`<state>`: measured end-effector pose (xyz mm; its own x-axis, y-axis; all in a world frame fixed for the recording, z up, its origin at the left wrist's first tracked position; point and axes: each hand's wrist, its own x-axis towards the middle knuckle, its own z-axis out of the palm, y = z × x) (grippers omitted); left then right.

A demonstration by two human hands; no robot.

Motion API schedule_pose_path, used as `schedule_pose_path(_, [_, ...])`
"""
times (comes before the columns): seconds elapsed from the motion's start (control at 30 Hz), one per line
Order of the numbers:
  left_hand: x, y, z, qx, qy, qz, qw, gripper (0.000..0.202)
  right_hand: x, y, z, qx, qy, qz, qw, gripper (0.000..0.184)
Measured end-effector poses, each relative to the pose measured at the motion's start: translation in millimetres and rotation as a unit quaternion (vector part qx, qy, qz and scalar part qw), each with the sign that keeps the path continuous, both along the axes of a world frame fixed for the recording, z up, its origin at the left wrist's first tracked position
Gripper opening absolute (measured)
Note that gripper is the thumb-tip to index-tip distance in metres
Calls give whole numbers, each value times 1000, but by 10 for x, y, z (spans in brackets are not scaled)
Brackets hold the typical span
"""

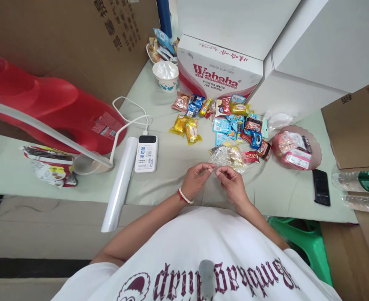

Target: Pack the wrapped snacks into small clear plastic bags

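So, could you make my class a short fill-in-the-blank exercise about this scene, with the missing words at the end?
1. The left hand wears a beaded ____ at its wrist.
2. Just beyond the left hand and the right hand lies a clear plastic bag, with the fingertips of ____ hands close to its near edge.
3. A white ____ is plugged into the power bank.
4. The large Latin-letter brand name on the carton reads ____.

Missing words: bracelet; both; cable; Wahaha.

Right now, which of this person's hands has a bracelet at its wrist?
The left hand: a white-beaded bracelet circles its wrist, while the right hand has a bare wrist.
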<state>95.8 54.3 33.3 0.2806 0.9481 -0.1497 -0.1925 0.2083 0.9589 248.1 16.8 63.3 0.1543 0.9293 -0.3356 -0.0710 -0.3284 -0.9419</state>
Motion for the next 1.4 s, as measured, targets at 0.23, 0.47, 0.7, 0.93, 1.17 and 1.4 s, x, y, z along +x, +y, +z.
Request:
schedule_pose_path(0.23, [-63,98,-18,-76,-42,117,989,25,62,-82,-20,21,4,-4,1000,27])
schedule_pose_path(0.47, [-504,332,-72,-197,-183,233,934,31,294,-349,-207,38,-4,-30,999,22])
schedule_pose_path(0.7, [-660,232,-101,-233,-229,234,916,21,713,-395,-238,-13,-149,154,977,35])
schedule_pose_path(0.93, [-473,53,-89,-171,-170,177,954,23,263,239,-361,-27,-210,78,974,63])
schedule_pose_path(1.17, [-779,-544,32,175,355,265,879,41,46,413,-411,68,-249,55,965,17])
schedule_pose_path(1.4, [-447,-58,177,244,417,88,871,64,-49,350,-75,132,-279,116,944,15])
